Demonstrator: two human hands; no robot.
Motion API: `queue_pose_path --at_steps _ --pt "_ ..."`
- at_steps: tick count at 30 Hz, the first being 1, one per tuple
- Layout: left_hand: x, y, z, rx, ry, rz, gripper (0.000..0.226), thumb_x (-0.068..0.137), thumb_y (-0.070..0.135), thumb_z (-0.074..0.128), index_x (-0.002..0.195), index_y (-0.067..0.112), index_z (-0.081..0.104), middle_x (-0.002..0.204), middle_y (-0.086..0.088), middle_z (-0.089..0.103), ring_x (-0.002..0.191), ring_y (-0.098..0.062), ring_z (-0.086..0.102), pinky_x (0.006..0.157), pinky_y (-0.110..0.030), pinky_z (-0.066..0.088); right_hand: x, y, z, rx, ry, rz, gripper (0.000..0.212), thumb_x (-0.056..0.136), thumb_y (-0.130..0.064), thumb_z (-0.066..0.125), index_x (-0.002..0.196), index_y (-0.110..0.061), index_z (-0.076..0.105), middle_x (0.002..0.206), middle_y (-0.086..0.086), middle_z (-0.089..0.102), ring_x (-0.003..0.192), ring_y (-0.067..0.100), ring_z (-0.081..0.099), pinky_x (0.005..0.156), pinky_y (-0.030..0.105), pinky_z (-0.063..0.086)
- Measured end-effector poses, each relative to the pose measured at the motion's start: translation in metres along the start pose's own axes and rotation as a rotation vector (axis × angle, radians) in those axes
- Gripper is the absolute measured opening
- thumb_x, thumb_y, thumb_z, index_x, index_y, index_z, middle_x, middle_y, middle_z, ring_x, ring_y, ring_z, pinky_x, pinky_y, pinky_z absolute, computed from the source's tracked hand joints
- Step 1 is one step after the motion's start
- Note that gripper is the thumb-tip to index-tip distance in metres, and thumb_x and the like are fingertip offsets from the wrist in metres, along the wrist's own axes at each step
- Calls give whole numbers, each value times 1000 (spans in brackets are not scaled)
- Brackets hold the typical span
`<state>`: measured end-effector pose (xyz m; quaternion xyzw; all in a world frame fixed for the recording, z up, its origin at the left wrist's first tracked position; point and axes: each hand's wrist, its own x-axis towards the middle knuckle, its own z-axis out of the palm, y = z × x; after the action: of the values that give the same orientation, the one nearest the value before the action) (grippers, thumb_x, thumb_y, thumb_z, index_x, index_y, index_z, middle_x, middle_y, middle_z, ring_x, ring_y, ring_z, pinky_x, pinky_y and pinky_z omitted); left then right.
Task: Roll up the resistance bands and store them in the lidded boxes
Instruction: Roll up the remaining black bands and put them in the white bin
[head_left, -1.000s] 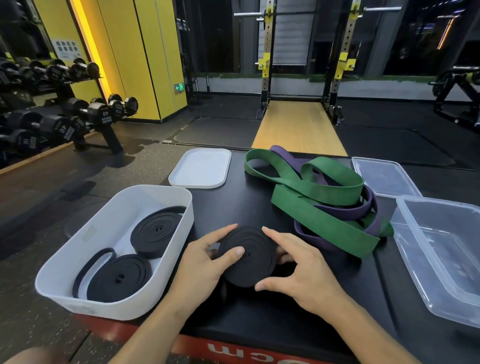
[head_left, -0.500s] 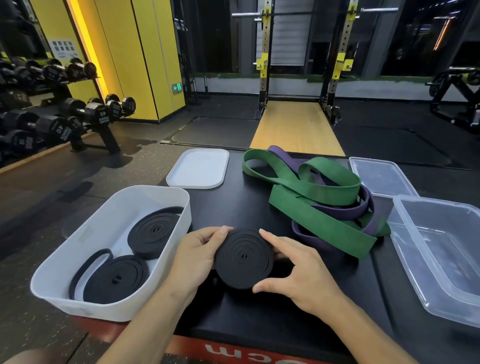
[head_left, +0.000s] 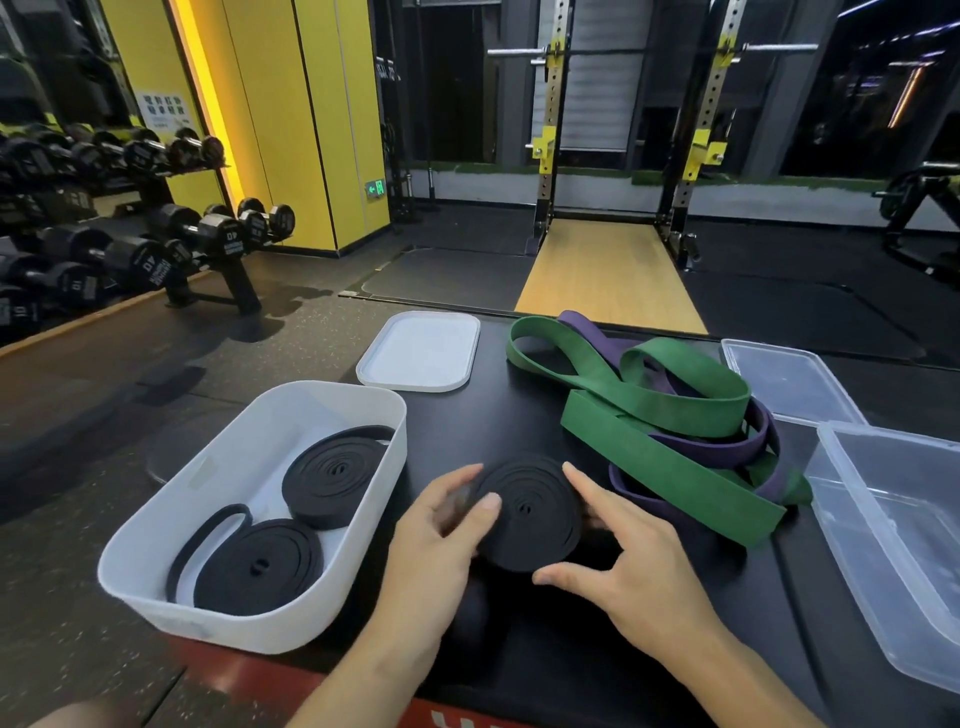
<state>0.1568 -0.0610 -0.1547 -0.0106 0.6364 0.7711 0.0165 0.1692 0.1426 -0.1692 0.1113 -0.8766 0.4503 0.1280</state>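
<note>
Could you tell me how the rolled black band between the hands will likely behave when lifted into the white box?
The rolled black band will probably uncoil if released: the front coil in the white box trails a loose tail. It looks soft, so the left hand and right hand gripping its rim seems wise. Laid flat, it should not roll.

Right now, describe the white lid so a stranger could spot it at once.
Start at the black table. Beyond the white box, at the far edge, a shallow lid lies flat. It is opaque white; the other lid, far right, is clear.
</note>
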Motion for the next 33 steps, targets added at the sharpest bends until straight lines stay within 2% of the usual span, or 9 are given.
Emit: queue_pose_path --at_steps 3,7,11,17,20,23,28,30,33 --pt "-9 2 5 -32 -79 24 54 89 12 76 137 30 60 130 7 71 124 -13 65 110 -46 49 0 -4 -1 -20 20 25 106 55 -67 85 149 -47 40 134 -35 55 125 -16 51 102 2 35" --pt "-13 15 3 171 -30 133 56 92 12 73 138 38 56 133 15 67 122 1 62 108 -31 49 2 -15 -1 -108 13 5 107 58 -90 70 151 -49 36 130 -44 48 125 -19 48 103 1 32" --pt "-18 42 -4 172 0 181 53 95 13 70 138 41 55 131 23 64 120 9 59 103 -19 49 9 -42 0 -144 103 -22 106 60 -93 63 149 -38 49 125 -40 51 115 -21 50 96 -4 29" --pt "-11 84 -17 137 7 160 68 81 26 80 140 44 53 128 16 66 112 -8 69 93 -41 60 26 -86 18 -218 248 -83 100 64 -76 71 147 -23 56 126 -10 70 112 -4 57 94 13 41" --pt "0 102 -33 127 24 146 65 84 5 80 139 32 58 125 6 69 106 -13 71 83 -41 63 34 -105 26 -229 256 -90 103 64 -79 67 150 -24 53 132 -7 69 116 1 58 96 15 41" --pt "11 120 -56 27 -59 62 60 86 -7 75 135 23 61 125 0 70 104 -19 74 77 -40 64 42 -116 29 -261 189 -115 98 70 -78 65 153 -28 48 135 -13 66 120 2 59 98 13 40" --pt "35 144 -110 46 -196 -99 56 88 -12 66 133 20 63 120 -5 75 104 -25 75 74 -35 63 49 -123 40 -281 -11 -161 92 80 -66 74 158 -40 33 146 -25 51 130 3 54 107 33 49" --pt "45 149 -128 131 -225 -144 55 89 -12 64 134 20 63 121 -7 75 103 -25 75 73 -34 63 51 -133 50 -287 -96 -183 85 85 -63 70 156 -45 27 138 -37 42 132 -2 46 109 27 43" --pt "61 154 -152 160 -236 -222 52 90 -12 61 133 18 64 121 -11 74 97 -24 76 69 -33 63 56 -149 63 -317 -172 -196 80 88 -68 62 156 -41 28 145 -29 41 140 1 35 113 24 31"
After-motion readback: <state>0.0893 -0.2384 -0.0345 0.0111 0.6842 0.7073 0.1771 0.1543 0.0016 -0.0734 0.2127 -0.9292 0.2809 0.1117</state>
